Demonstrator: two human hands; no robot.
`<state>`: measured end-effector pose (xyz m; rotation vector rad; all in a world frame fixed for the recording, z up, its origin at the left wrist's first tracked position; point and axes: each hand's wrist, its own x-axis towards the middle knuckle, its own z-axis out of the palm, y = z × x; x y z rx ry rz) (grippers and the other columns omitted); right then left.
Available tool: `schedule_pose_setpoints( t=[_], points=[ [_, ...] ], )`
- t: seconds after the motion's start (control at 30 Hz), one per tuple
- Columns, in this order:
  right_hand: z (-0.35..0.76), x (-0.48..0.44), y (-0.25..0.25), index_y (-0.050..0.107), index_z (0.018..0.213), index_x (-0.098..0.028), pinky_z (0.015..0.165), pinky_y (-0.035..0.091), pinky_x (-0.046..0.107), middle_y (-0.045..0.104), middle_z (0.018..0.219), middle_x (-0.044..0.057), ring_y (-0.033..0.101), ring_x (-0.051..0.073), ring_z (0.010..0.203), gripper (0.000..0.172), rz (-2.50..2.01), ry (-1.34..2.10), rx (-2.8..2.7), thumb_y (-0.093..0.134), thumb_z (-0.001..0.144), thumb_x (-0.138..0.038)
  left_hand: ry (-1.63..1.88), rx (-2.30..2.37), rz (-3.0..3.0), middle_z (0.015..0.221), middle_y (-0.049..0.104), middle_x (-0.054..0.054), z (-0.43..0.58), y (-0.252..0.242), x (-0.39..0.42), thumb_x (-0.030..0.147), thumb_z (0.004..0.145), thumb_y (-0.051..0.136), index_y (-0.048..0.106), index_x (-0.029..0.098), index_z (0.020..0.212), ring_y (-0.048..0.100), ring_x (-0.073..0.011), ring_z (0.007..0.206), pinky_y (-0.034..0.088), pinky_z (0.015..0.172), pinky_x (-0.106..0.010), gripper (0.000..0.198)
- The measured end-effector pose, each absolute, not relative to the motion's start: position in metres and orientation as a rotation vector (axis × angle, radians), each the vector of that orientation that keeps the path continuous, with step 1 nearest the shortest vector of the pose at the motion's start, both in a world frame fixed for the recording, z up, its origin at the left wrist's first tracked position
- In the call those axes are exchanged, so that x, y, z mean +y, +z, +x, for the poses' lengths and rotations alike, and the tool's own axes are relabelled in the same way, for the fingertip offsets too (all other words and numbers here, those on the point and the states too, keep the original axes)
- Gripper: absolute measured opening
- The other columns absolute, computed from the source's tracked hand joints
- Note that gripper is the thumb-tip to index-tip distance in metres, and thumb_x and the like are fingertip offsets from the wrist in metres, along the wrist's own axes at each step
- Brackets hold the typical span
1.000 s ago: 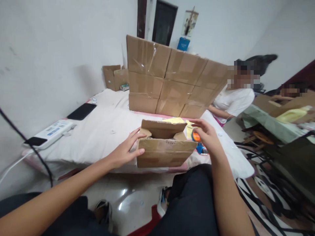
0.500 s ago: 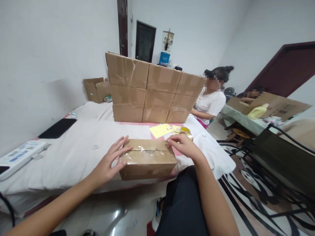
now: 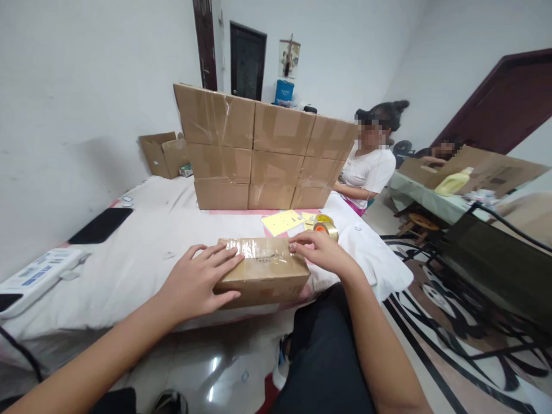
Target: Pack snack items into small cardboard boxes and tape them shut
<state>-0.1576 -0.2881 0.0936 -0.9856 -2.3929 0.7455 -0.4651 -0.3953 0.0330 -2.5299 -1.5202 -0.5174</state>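
A cardboard box (image 3: pixel 263 270) with shiny clear tape over its top seam lies at the near edge of the cloth-covered table. My left hand (image 3: pixel 207 273) rests on the box's left end, fingers spread over the taped top and thumb along the front side. At the opposite end, my right hand (image 3: pixel 323 253) has its bent fingertips gripping the top right edge. Part of that grip is hidden. Just beyond the right hand sit rolls of packing tape (image 3: pixel 331 232), close to a yellow card (image 3: pixel 281 222).
Behind stands a wall of stacked taped boxes (image 3: pixel 276 167). An open carton (image 3: pixel 159 155), a black phone-like slab (image 3: pixel 100 225) and a white power strip (image 3: pixel 41 279) are on the left. A person in a white shirt (image 3: pixel 371 169) sits beyond the stack; another is farther right.
My left hand has slid right, farther onto the box top, and its palm now lies lower over the left end. My right hand stays at the right edge. The view has shifted slightly.
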Motion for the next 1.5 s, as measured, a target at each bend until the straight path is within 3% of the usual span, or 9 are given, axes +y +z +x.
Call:
schedule_pose_setpoints(
  t=[0.3,0.5,0.67,0.77,0.87,1.0,1.2,1.33,1.5],
  points=[
    [-0.154,-0.282,0.072,0.074,0.097,-0.02,0.091,0.052,0.037,0.076,0.099,0.007,0.069,0.022,0.1,0.019,-0.927,0.816,-2.237,0.058,0.091,-0.029,-0.353,-1.543,-2.501,0.13,0.062,-0.016,-0.44,0.049,-0.395,0.049,0.081,0.064,0.053,0.027,0.142,0.05,-0.0448,0.127,0.033,0.103,-0.063,0.066],
    [-0.103,-0.243,0.047,0.069,0.105,-0.02,0.103,0.044,0.046,0.071,0.115,0.01,0.061,0.025,0.114,0.026,-1.127,0.289,-1.668,0.058,0.087,-0.035,-0.306,-1.576,-2.44,0.138,0.054,-0.017,-0.441,0.046,-0.386,0.049,0.081,0.065,0.051,0.031,0.143,0.045,-0.0444,0.131,0.033,0.103,-0.063,0.066],
    [-0.041,-0.195,0.019,0.059,0.113,-0.016,0.089,0.052,0.04,0.066,0.117,0.014,0.062,0.026,0.109,0.047,-1.539,0.625,-1.27,0.066,0.076,-0.045,-0.252,-1.619,-2.357,0.144,0.051,-0.018,-0.457,0.041,-0.365,0.056,0.086,0.059,0.047,0.027,0.145,0.047,-0.038,0.131,0.033,0.106,-0.059,0.066],
    [-0.039,-0.184,0.005,0.06,0.107,-0.016,0.072,0.054,0.032,0.07,0.104,0.011,0.067,0.023,0.091,0.043,-1.624,0.829,-1.285,0.063,0.079,-0.049,-0.258,-1.635,-2.307,0.144,0.052,-0.017,-0.462,0.038,-0.349,0.057,0.086,0.059,0.048,0.026,0.142,0.05,-0.0364,0.129,0.028,0.11,-0.058,0.065],
    [-0.053,-0.177,-0.007,0.062,0.099,-0.016,0.063,0.05,0.026,0.071,0.092,0.008,0.066,0.02,0.08,0.039,-1.65,0.841,-1.35,0.072,0.073,-0.044,-0.33,-1.645,-2.252,0.145,0.053,-0.017,-0.464,0.034,-0.333,0.054,0.087,0.06,0.047,0.023,0.142,0.052,-0.0367,0.128,0.024,0.113,-0.058,0.064],
    [-0.063,-0.171,-0.018,0.06,0.092,-0.017,0.062,0.045,0.025,0.069,0.091,0.008,0.064,0.021,0.082,0.042,-1.706,0.731,-1.402,0.082,0.06,-0.034,-0.391,-1.625,-2.182,0.145,0.052,-0.02,-0.462,0.032,-0.318,0.051,0.087,0.061,0.043,0.017,0.145,0.05,-0.0386,0.13,0.024,0.113,-0.055,0.07],
    [-0.063,-0.183,-0.019,0.063,0.09,-0.016,0.059,0.04,0.025,0.069,0.082,0.007,0.062,0.021,0.075,0.032,-1.839,0.421,-1.558,0.073,0.069,-0.039,-0.348,-1.569,-2.226,0.149,0.05,-0.019,-0.454,0.033,-0.303,0.044,0.087,0.061,0.047,0.014,0.14,0.049,-0.0361,0.131,0.027,0.112,-0.053,0.062],
    [-0.071,-0.204,-0.007,0.065,0.088,-0.015,0.059,0.04,0.025,0.07,0.08,0.007,0.062,0.02,0.072,0.033,-1.75,0.463,-1.544,0.071,0.07,-0.041,-0.255,-1.529,-2.333,0.139,0.059,-0.016,-0.454,0.039,-0.29,0.044,0.083,0.065,0.057,0.014,0.124,0.055,-0.034,0.121,0.036,0.104,-0.047,0.051],
    [-0.093,-0.235,-0.003,0.064,0.089,-0.015,0.061,0.042,0.026,0.07,0.081,0.006,0.062,0.02,0.072,0.034,-1.718,0.492,-1.558,0.072,0.07,-0.042,-0.254,-1.48,-2.331,0.127,0.063,-0.016,-0.451,0.041,-0.282,0.048,0.082,0.065,0.061,0.015,0.116,0.057,-0.0351,0.114,0.039,0.1,-0.047,0.048]
  ],
)
